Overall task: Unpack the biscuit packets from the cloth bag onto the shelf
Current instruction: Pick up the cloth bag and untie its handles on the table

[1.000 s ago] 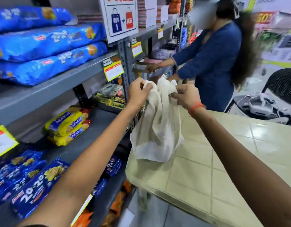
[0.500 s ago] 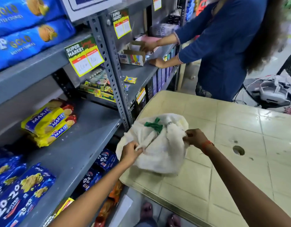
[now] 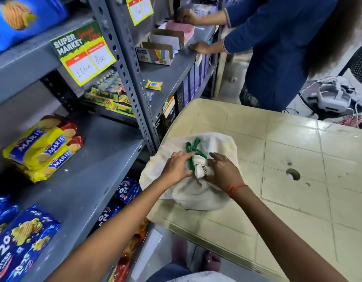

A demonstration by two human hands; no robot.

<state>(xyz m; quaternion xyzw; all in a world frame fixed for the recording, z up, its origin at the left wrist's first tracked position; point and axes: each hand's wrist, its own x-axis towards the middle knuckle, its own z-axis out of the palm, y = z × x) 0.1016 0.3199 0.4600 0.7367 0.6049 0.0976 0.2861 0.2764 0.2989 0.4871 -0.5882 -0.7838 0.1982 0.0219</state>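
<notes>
Cloth bag sits on the bench near its shelf-side corner, close to the grey shelf, probably so packets go straight across. Mouth is bunched and tied with a green string. Left hand pinches the string beside the knot; right hand pins the twisted neck, fingers curled on cloth, likely steadying it for untying. Bag contents hidden, so packet count unknown. Marie packets already on the shelf. Another person's torso is cut off at the top.
</notes>
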